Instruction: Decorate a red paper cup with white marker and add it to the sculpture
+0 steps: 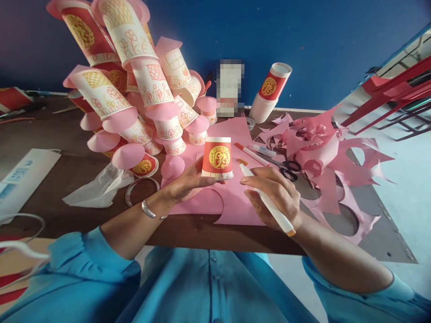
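My left hand (191,180) holds a red and white paper cup (218,158) upside down, with a round gold emblem facing me and faint red strokes along its lower white band. Just right of the cup, my right hand (274,193) grips a white marker (272,208) with an orange end. The marker's tip is near the cup but apart from it. Pink paper sheets (240,204) lie beneath both hands. An orange marker cap (241,162) and another white and red marker (252,154) rest on the paper.
At left stand stacked decorated cups (144,83) with pink paper cones. A stack of cups (269,92) leans by the blue wall. Black-handled scissors (289,170) lie beside pink paper scraps (323,148) at right. A tape roll (141,190) and crumpled plastic (99,188) sit left.
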Demonstrator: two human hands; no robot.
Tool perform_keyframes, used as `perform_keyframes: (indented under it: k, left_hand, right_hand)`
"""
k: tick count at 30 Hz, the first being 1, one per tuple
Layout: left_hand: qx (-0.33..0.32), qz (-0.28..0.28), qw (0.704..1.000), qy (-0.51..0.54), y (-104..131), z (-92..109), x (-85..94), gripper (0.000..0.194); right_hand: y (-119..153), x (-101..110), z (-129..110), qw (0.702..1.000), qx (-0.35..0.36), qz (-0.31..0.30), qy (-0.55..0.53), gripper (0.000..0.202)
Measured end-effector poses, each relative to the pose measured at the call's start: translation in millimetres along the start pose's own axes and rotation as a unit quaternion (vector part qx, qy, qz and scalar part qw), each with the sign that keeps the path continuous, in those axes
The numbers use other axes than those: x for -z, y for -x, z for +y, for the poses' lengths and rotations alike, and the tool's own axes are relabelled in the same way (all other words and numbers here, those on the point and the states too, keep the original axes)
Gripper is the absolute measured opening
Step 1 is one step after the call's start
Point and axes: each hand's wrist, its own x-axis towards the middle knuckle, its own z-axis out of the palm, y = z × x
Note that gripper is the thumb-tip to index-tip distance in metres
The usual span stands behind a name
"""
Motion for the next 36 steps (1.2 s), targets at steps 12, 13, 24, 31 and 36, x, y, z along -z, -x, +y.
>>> perform_keyframes:
  k: [12, 13, 24, 31, 36]
  left_hand:
    - [0.031, -0.012, 0.998, 0.045, 1, -2, 3.1, 0.062]
    - [0.03, -0.014, 0.999, 0.039, 1, 0, 2.0, 0.061]
    - [0.005, -0.003, 1.0, -0.019, -1, 4, -1.7, 0.063]
    - [-0.006, 0.005, 1.0, 0.024, 1, 0, 0.9, 0.058]
    - [0.0, -0.01, 0.999, 0.043, -1, 0, 2.1, 0.056]
  right_hand:
    - [10, -7, 1, 0.998, -0.017, -0.058, 0.0, 0.036]
    - [10, -7, 1, 0.998, -0.015, -0.058, -0.001, 0.035]
    - [1, 0, -5, 0.999, 0.024, -0.031, -0.031, 0.022]
    - [0, -4, -7, 0.998, 0.022, -0.021, -0.05, 0.014]
    - [2, -4, -6, 0.998, 0.025, -0.03, -0.045, 0.019]
